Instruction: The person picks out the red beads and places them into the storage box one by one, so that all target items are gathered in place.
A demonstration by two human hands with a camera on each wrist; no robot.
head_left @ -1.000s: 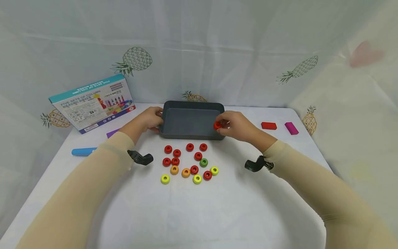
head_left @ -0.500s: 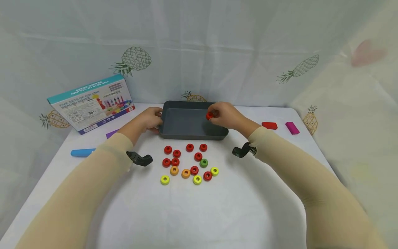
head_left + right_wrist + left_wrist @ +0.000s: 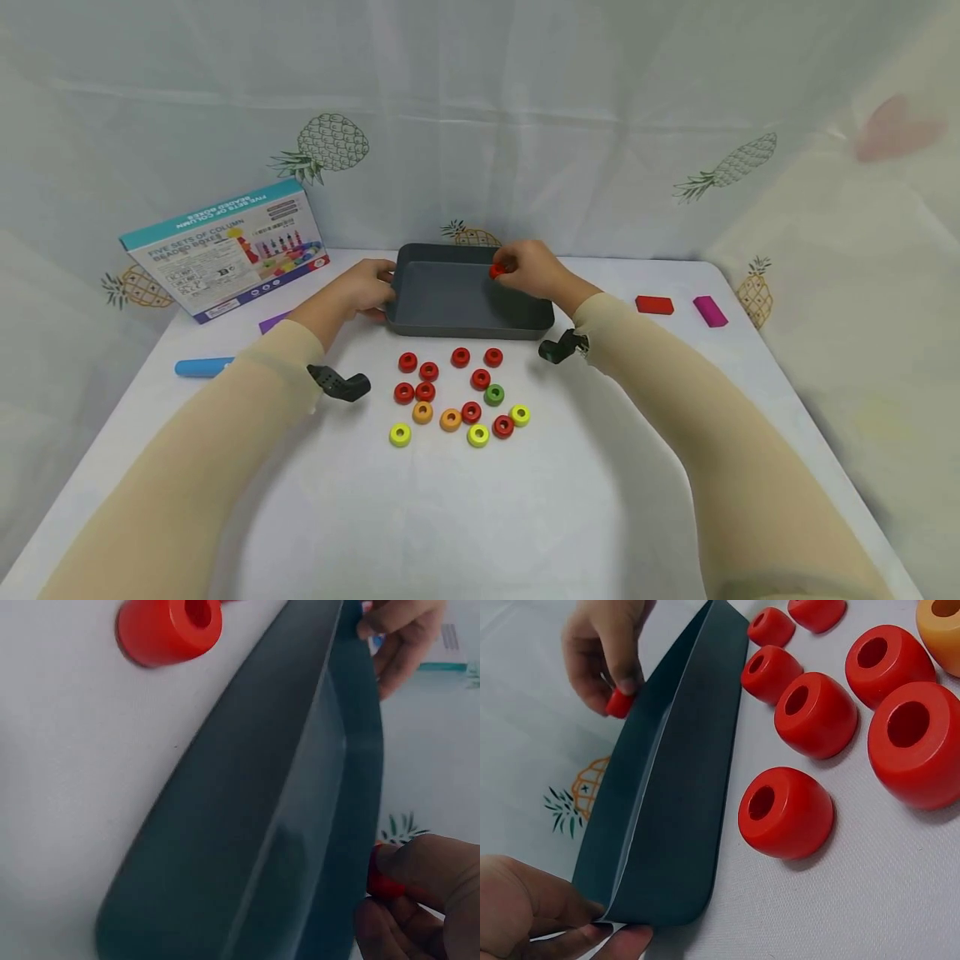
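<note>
My left hand [image 3: 363, 287] grips the left end of a dark grey rectangular tray [image 3: 442, 296]; in the left wrist view its thumb and fingers [image 3: 626, 941] pinch the rim at the corner. Over the tray's right back part, my right hand [image 3: 531, 268] holds a red bead [image 3: 497, 271] between thumb and fingers. That same bead [image 3: 382, 877] shows in the right wrist view, partly hidden by the thumb, close to the tray wall. In front of the tray lie several red beads [image 3: 461, 357], a green bead [image 3: 494, 395], two orange beads [image 3: 422, 412] and three yellow beads [image 3: 401, 435].
A cardboard toy box [image 3: 225, 250] leans at the back left. Near it lie a blue rod [image 3: 202, 367] and a purple block [image 3: 272, 322], partly behind the left arm. A red block [image 3: 655, 305] and a magenta block [image 3: 709, 311] lie at right. A cloth hangs behind.
My right hand has moved left and back, carrying the red bead from the tray's right edge to over its back part. The left hand keeps its hold on the tray.
</note>
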